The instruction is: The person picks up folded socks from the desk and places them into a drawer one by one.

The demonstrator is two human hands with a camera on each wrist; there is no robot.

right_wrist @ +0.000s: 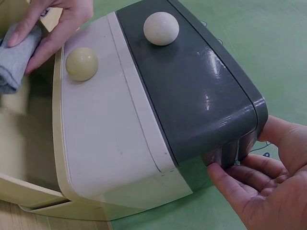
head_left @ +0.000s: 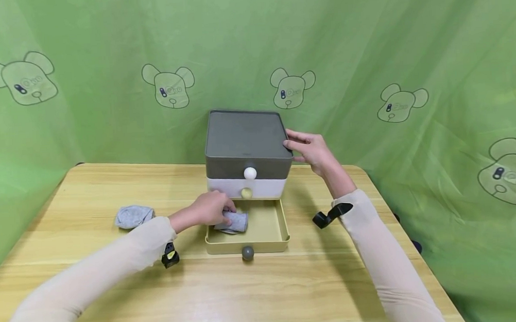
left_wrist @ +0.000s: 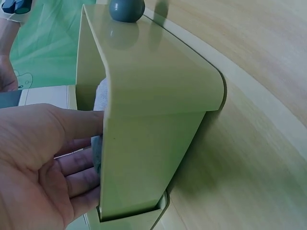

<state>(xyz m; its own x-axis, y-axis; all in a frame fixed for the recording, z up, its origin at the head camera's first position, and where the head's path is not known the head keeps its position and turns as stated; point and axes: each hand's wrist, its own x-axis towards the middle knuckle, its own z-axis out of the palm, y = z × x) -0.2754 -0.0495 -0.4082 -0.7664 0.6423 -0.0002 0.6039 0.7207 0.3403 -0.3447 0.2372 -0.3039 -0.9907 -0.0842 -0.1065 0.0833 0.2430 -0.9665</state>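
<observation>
A small three-tier drawer box (head_left: 248,135) stands at the back of the table, grey above white above yellow. Its yellow bottom drawer (head_left: 267,223) is pulled out toward me. Inside it, at the left, my left hand (head_left: 210,208) pinches a folded grey cloth (head_left: 238,222) between thumb and fingers. The right wrist view shows the cloth (right_wrist: 18,60) as a soft roll; the drawer wall mostly hides it in the left wrist view. My right hand (head_left: 312,151) rests its fingertips against the right side of the grey top tier (right_wrist: 201,91).
A second grey cloth bundle (head_left: 134,216) lies on the wooden table (head_left: 195,295), left of the box. Round knobs stick out from the drawer fronts, including a grey one (head_left: 247,252) on the extended drawer. A green curtain (head_left: 230,41) hangs behind the table.
</observation>
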